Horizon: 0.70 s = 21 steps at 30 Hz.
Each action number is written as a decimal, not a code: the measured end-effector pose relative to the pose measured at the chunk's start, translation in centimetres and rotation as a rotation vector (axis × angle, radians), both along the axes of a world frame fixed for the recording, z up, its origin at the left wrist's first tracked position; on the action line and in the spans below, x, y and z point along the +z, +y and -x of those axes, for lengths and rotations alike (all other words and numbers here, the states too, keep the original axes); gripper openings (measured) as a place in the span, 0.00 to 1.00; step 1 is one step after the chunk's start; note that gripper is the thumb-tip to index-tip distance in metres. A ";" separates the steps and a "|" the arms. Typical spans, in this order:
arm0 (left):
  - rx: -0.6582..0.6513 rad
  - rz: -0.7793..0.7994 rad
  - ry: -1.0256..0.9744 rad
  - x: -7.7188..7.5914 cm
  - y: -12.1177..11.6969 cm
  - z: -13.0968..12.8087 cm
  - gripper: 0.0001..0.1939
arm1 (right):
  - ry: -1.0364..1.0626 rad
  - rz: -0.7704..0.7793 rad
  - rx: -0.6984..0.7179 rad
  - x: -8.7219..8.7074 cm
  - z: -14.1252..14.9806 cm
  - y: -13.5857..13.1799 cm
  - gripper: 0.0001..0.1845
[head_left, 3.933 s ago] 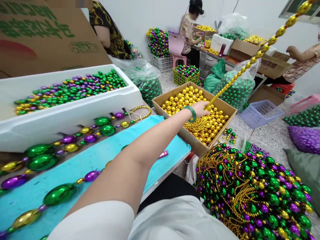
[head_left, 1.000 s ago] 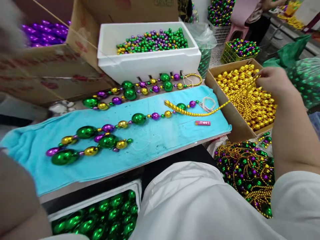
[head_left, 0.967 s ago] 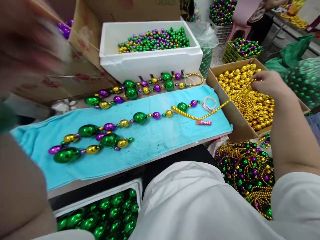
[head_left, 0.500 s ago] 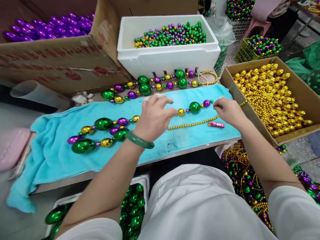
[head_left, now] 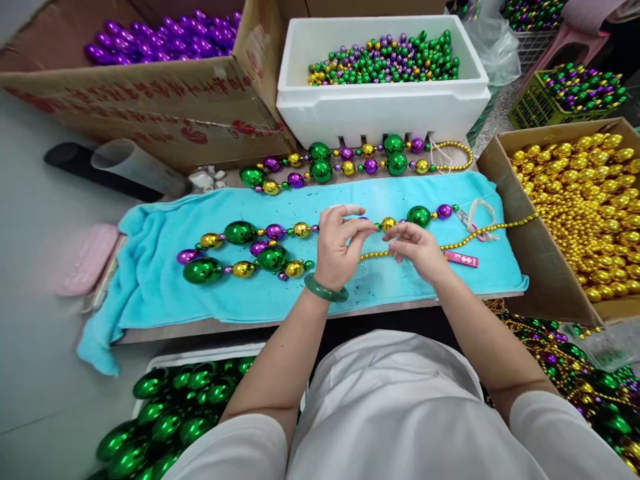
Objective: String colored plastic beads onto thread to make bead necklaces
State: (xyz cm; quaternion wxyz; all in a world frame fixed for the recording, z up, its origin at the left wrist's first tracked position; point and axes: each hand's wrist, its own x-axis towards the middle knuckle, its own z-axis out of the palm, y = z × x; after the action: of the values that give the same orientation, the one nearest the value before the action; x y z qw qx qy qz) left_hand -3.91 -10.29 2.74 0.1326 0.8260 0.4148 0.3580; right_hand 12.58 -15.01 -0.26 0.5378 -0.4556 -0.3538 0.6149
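Note:
A string of green, gold and purple beads (head_left: 419,215) lies on the blue towel (head_left: 310,307), looped at its left end. My left hand (head_left: 340,243), with a green bangle at the wrist, is over the string's middle. Its thumb and finger are pinched beside a small green bead; what they hold is too small to make out. Close by on the right, my right hand (head_left: 416,248) has its fingertips curled together below a gold bead. Any thread between them cannot be seen. A small gold bead chain (head_left: 480,231) runs beneath the right hand.
Above the towel lies a finished-looking bead necklace (head_left: 321,171). A pink packet (head_left: 461,259) and a white cord loop (head_left: 483,212) rest at right. Around stand a white foam box (head_left: 383,113), a carton of gold beads (head_left: 543,267) and a carton of purple beads (head_left: 150,113).
My right hand has moved left from the string's end to beside my left hand, uncovering the white cord loop. My left thumb and finger have closed together. The view has shifted left.

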 end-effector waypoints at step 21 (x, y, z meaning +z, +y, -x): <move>-0.092 1.104 -0.596 -3.6 -3.5 -1.2 0.11 | 0.069 -0.006 -0.284 1.8 -1.2 -1.3 0.11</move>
State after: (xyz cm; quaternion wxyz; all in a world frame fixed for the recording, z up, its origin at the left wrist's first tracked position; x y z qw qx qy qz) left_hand -2.73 -13.82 -0.87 0.6648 0.5174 0.4477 0.2998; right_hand 13.80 -16.33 1.52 0.6325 -0.4781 -0.2687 0.5470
